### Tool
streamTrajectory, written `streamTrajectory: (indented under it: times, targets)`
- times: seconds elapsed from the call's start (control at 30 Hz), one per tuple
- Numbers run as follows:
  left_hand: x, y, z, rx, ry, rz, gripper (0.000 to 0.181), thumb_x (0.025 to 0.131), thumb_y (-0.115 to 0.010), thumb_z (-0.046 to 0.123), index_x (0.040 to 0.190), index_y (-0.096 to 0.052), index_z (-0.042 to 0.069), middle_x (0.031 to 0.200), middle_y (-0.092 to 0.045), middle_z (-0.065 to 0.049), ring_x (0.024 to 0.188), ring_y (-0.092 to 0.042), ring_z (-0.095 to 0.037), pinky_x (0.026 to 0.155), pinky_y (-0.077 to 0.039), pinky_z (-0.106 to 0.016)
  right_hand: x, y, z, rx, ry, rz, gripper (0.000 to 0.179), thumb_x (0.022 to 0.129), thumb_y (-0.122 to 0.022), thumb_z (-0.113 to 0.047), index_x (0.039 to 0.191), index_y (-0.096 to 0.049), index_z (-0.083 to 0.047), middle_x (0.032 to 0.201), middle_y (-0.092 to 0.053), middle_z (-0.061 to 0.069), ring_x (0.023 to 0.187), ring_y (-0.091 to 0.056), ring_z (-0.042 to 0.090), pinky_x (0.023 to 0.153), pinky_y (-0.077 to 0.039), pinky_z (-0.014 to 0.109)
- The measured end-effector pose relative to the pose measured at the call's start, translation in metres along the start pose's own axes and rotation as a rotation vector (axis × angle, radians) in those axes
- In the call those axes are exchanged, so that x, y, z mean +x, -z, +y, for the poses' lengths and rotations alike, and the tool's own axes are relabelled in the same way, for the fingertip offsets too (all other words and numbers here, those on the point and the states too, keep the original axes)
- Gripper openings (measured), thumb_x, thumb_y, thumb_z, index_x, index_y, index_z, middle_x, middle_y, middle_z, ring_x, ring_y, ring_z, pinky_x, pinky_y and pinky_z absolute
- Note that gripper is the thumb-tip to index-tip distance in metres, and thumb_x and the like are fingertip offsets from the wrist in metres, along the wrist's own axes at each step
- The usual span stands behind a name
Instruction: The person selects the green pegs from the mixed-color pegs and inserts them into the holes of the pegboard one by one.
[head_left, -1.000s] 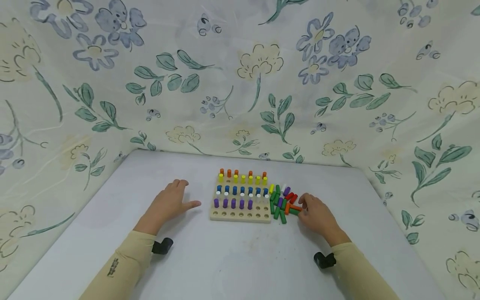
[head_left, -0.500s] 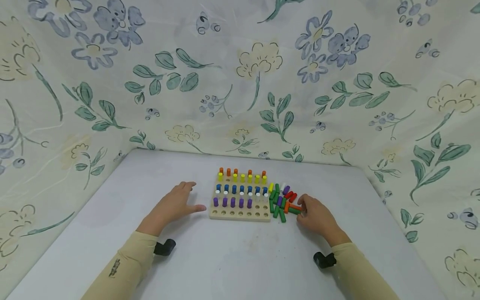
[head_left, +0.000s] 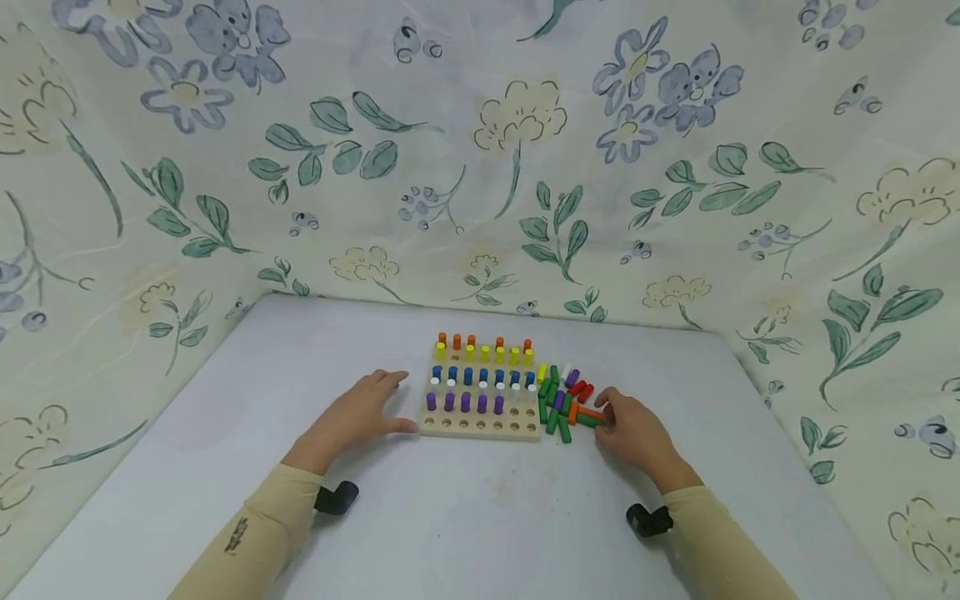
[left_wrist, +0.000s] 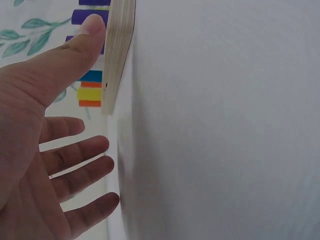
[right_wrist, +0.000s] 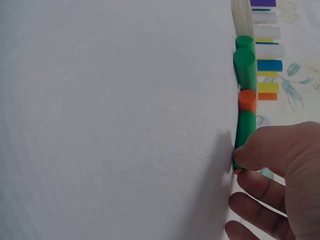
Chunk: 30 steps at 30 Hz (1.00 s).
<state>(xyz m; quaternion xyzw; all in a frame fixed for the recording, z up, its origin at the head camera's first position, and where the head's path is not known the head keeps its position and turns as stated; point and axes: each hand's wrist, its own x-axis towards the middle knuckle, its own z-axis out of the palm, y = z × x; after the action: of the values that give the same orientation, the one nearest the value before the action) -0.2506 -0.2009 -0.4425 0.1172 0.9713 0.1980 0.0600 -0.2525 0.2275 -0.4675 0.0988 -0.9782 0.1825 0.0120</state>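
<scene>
Now the left hand (head_left: 358,414), fingers spread, has slid up against the wooden pegboard (head_left: 480,427) on the table (head_left: 465,517), steadying it (thumb on the edge), while the right hand (head_left: 633,433) pinches a green peg (head_left: 588,421) in the loose pile beside it.

No readable text, label, brand, number or sign shows in any of the views. The only mark that might be printing is a small dark motif on the left sleeve (head_left: 236,534) in the head view, and it is too small and blurred to make out as letters or a logo. The pegboard (head_left: 480,427), the coloured pegs, the surface (head_left: 465,517) and the floral cloth (head_left: 480,167) behind carry no writing.
</scene>
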Motion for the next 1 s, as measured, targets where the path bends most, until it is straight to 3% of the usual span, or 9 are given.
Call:
streamTrajectory:
  times: [0.6, 1.0]
  targets:
    - [0.0065, -0.008, 0.0029, 0.035, -0.022, -0.017, 0.091, 0.079, -0.083, 0.053, 0.151, -0.049, 0.008, 0.147, -0.05, -0.024, 0.138, -0.044, -0.045, 0.11, -0.04, -0.062, -0.0018, 0.0003, 0.0006, 0.016, 0.011, 0.042, 0.034, 0.086, -0.078, -0.011, 0.116, -0.063, -0.006, 0.093, -0.069, 0.005, 0.084, -0.064, 0.021, 0.084, -0.058, 0.044]
    - [0.0037, -0.0064, 0.0064, 0.035, -0.031, -0.03, 0.084, 0.082, -0.081, 0.051, 0.152, -0.05, 0.016, 0.145, -0.05, -0.023, 0.135, -0.046, -0.044, 0.109, -0.041, -0.062, -0.0031, 0.002, -0.0016, 0.026, -0.004, 0.02, 0.034, 0.087, -0.077, -0.012, 0.117, -0.062, -0.008, 0.093, -0.067, 0.004, 0.082, -0.061, 0.019, 0.082, -0.058, 0.043]
